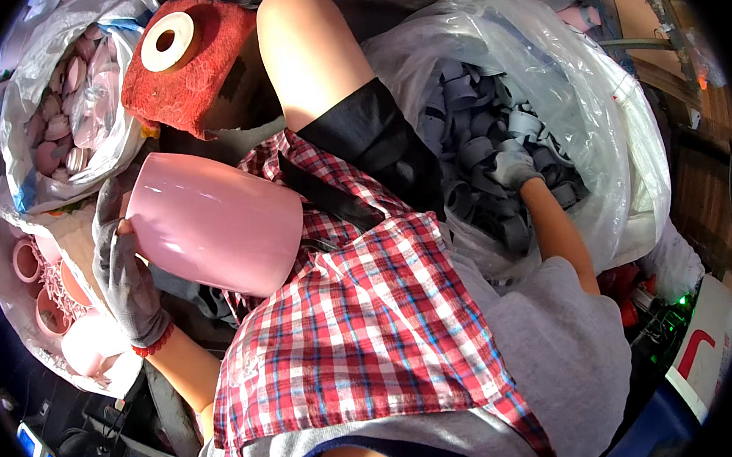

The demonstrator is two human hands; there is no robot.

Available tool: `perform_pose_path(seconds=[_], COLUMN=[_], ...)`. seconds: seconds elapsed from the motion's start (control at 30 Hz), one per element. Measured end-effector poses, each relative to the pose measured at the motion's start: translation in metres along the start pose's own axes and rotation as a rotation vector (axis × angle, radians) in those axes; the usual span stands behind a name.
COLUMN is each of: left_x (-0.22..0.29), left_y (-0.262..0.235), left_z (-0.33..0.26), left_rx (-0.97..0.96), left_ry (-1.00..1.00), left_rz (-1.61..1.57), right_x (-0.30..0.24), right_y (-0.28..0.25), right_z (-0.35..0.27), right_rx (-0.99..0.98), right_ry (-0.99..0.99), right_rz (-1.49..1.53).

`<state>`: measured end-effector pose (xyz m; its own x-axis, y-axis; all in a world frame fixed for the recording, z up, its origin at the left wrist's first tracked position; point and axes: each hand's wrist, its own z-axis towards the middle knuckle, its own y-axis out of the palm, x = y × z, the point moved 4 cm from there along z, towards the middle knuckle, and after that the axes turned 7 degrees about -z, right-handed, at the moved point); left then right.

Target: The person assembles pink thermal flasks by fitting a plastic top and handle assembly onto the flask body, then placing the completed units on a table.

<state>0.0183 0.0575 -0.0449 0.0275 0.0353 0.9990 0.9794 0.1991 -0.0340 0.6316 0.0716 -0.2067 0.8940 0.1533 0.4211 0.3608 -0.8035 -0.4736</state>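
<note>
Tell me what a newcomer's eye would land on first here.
First the big glossy pink cup, held at centre-left by the gloved left hand over a red plaid cloth. Next, the gloved right hand reaching into a clear bag of grey rings at upper right.

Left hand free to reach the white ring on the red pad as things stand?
Probably not. The left hand is wrapped around the pink cup, which sits between it and the white ring on the red pad. The right hand is down in the bag of grey rings.
</note>
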Motion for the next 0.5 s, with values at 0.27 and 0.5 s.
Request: perform_pose_path(seconds=[0.27,0.5], left_x=[-0.001,-0.03], left_y=[0.0,-0.006], left_z=[0.005,0.005], left_rx=[0.13,0.108], left_ry=[-0.024,-0.069], left_rz=[-0.061,-0.217], right_x=[0.002,0.007], right_y=[0.078,0.076], right_z=[-0.023,-0.004], right_rx=[-0.126,0.157], right_ry=[-0.163,-0.011], right_rz=[0.122,0.476])
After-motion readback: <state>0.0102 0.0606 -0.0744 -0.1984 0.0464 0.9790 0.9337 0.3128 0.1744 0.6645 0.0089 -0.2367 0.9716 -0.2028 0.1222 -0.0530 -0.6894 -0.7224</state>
